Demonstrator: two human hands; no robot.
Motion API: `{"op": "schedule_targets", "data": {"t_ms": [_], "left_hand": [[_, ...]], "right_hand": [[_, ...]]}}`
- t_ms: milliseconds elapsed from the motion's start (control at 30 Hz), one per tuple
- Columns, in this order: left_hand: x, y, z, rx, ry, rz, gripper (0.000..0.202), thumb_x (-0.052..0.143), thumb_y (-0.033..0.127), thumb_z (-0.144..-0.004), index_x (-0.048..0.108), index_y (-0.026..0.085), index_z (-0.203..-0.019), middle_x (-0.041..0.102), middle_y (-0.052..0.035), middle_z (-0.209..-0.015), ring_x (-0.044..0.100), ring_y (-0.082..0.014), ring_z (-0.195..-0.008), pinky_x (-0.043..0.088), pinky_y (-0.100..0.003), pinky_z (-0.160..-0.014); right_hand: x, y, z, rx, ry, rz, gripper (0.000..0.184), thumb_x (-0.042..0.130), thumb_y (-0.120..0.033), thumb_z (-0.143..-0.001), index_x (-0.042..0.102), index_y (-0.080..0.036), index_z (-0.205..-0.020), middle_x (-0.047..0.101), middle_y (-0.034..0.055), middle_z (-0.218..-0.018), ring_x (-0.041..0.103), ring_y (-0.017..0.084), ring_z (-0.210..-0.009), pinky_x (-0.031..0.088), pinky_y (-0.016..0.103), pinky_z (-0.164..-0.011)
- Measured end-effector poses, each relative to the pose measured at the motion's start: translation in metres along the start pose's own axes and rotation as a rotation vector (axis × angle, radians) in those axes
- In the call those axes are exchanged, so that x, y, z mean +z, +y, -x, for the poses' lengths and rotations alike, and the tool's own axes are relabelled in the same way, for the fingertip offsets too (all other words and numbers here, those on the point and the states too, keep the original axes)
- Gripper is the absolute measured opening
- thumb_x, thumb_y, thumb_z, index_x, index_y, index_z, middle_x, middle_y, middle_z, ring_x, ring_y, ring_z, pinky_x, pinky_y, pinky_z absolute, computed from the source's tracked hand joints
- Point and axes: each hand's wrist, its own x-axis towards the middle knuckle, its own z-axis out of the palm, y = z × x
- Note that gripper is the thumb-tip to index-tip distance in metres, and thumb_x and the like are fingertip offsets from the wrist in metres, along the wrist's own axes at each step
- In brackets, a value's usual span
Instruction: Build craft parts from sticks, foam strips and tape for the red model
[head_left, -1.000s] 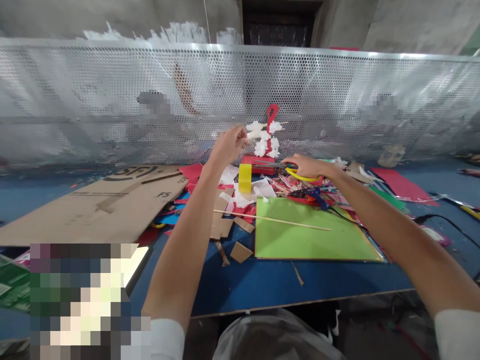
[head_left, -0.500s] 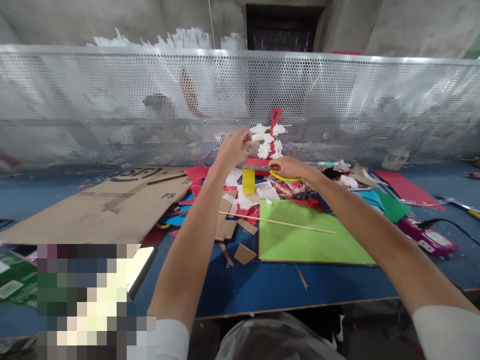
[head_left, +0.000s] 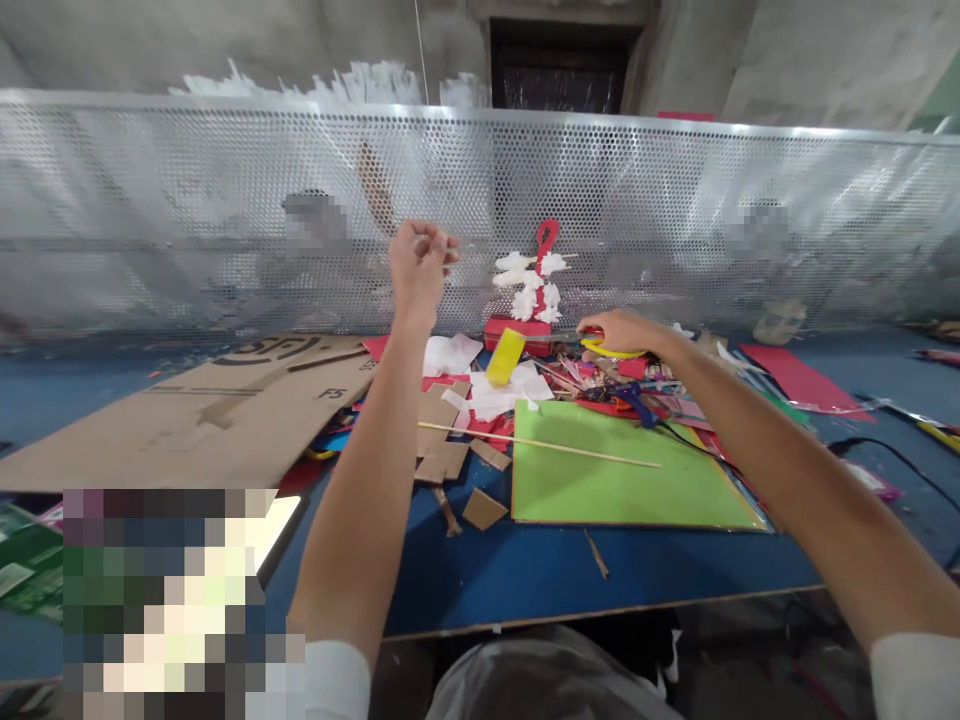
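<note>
My left hand (head_left: 424, 255) is raised in front of the perforated metal screen, its fingers curled together; whatever may be between them is too small to make out. In my right hand (head_left: 621, 330) is a pair of scissors with yellow handles (head_left: 613, 351), the blades pointing left. Close to the blade tips is a tilted yellow piece (head_left: 505, 358); whether it touches them I cannot tell. Behind the scissors stands a red looped piece on a red base (head_left: 495, 336), with white crumpled-paper blossoms (head_left: 527, 299) on thin sticks.
A green sheet (head_left: 600, 480) lies in front with a thin wooden stick (head_left: 555, 446) across it. Cardboard (head_left: 187, 420) covers the left side. Paper scraps (head_left: 510, 392), cardboard bits (head_left: 485, 508) and a glue gun (head_left: 637, 402) clutter the middle. The perforated screen (head_left: 225, 200) stands behind.
My left hand has moved left and up, away from the white blossoms. My right hand has shifted right with the scissors. The yellow piece, upright before, is tilted now.
</note>
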Motion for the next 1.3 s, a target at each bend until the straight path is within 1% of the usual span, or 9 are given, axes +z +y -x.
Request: {"op": "schedule_targets", "data": {"t_ms": [200, 367, 500, 600, 667, 833, 1067, 1200, 1300], "left_hand": [[-0.002, -0.001, 0.01, -0.216, -0.377, -0.034, 0.019, 0.07, 0.028, -0.088, 0.054, 0.019, -0.082, 0.073, -0.0047, -0.086, 0.063, -0.0093, -0.067, 0.05, -0.022, -0.065], [0.006, -0.005, 0.018, -0.329, -0.638, -0.136, 0.018, 0.069, 0.023, -0.086, 0.054, 0.017, -0.079, 0.074, -0.0072, -0.087, 0.062, -0.0099, -0.067, 0.05, -0.025, -0.069], [0.007, -0.007, 0.018, -0.332, -0.657, -0.174, 0.015, 0.066, 0.02, -0.087, 0.054, 0.018, -0.078, 0.074, -0.0067, -0.087, 0.062, -0.0104, -0.067, 0.049, -0.026, -0.069], [0.006, -0.006, 0.019, -0.319, -0.647, -0.186, 0.013, 0.063, 0.019, -0.088, 0.054, 0.019, -0.078, 0.074, -0.0068, -0.087, 0.062, -0.011, -0.068, 0.05, -0.028, -0.071], [0.006, -0.005, 0.02, -0.313, -0.644, -0.198, 0.013, 0.063, 0.02, -0.088, 0.055, 0.019, -0.077, 0.074, -0.0068, -0.086, 0.062, -0.011, -0.067, 0.05, -0.028, -0.071], [0.005, -0.002, 0.02, -0.311, -0.652, -0.208, 0.014, 0.064, 0.018, -0.086, 0.054, 0.019, -0.076, 0.073, -0.006, -0.085, 0.061, -0.0102, -0.064, 0.049, -0.027, -0.068], [0.003, 0.002, 0.018, -0.267, -0.656, -0.252, 0.01, 0.069, 0.021, -0.084, 0.061, 0.019, -0.078, 0.069, -0.0063, -0.088, 0.061, -0.011, -0.065, 0.053, -0.031, -0.07], [-0.001, 0.006, 0.018, -0.259, -0.668, -0.221, 0.012, 0.072, 0.023, -0.082, 0.061, 0.019, -0.078, 0.069, -0.0069, -0.087, 0.062, -0.0119, -0.068, 0.055, -0.03, -0.07], [-0.003, 0.011, 0.019, -0.267, -0.684, -0.199, 0.014, 0.072, 0.026, -0.082, 0.06, 0.019, -0.078, 0.069, -0.0064, -0.088, 0.062, -0.0116, -0.068, 0.055, -0.029, -0.07]], "right_hand": [[0.036, 0.054, 0.007, 0.28, -0.028, 0.151, 0.055, 0.067, -0.037, -0.084, 0.062, -0.018, -0.135, 0.069, 0.0164, -0.127, 0.067, 0.03, -0.106, 0.047, 0.031, -0.084], [0.054, 0.062, 0.005, 0.331, -0.117, 0.131, 0.044, 0.071, -0.028, -0.08, 0.07, -0.019, -0.123, 0.074, 0.0133, -0.117, 0.071, 0.027, -0.096, 0.05, 0.03, -0.079], [0.048, 0.031, -0.005, 0.275, -0.065, 0.144, 0.043, 0.067, -0.031, -0.085, 0.068, -0.017, -0.126, 0.069, 0.0179, -0.126, 0.067, 0.03, -0.109, 0.048, 0.033, -0.087], [0.041, -0.011, -0.021, -0.032, 0.054, 0.052, 0.042, 0.057, -0.042, -0.094, 0.065, -0.02, -0.129, 0.067, 0.0144, -0.13, 0.064, 0.026, -0.114, 0.044, 0.032, -0.092], [0.041, -0.041, -0.032, -0.166, 0.022, -0.01, 0.048, 0.059, -0.05, -0.092, 0.064, -0.021, -0.13, 0.071, 0.0127, -0.124, 0.066, 0.025, -0.109, 0.043, 0.03, -0.089], [0.052, -0.086, -0.049, -0.111, -0.168, 0.062, 0.033, 0.067, -0.036, -0.086, 0.071, -0.018, -0.113, 0.076, 0.0068, -0.078, 0.069, 0.021, -0.079, 0.04, 0.027, -0.074], [0.029, -0.095, -0.044, -0.102, 0.093, -0.071, 0.029, 0.06, -0.041, -0.089, 0.069, -0.018, -0.103, 0.075, 0.0083, -0.097, 0.061, 0.018, -0.076, 0.033, 0.028, -0.066], [0.021, -0.116, -0.054, -0.083, 0.121, -0.046, 0.032, 0.06, -0.045, -0.088, 0.07, -0.017, -0.099, 0.073, 0.0076, -0.091, 0.058, 0.018, -0.075, 0.029, 0.028, -0.065], [0.034, -0.142, -0.063, -0.148, 0.107, -0.087, 0.032, 0.059, -0.044, -0.089, 0.071, -0.018, -0.1, 0.073, 0.0058, -0.083, 0.059, 0.019, -0.078, 0.028, 0.027, -0.065]]}}
